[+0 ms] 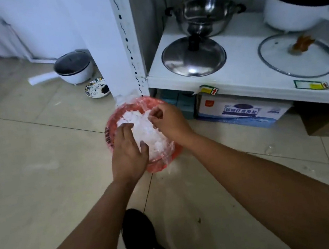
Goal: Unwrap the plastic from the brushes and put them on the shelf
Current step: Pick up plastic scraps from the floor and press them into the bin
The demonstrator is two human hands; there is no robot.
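Observation:
A red basin stands on the tiled floor beside the shelf post, filled with a heap of crumpled clear plastic wrap. My left hand lies spread on the left side of the heap and presses it down. My right hand is at the heap's upper right, its fingers curled and pinching a bit of the plastic. No brush shows in this view. The white shelf is to the right, above the basin.
On the shelf stand a steel pot, its steel lid, a white pot and a glass lid. Boxes sit under the shelf. A white cooker and a patterned bowl are on the floor at left. My shoe is below.

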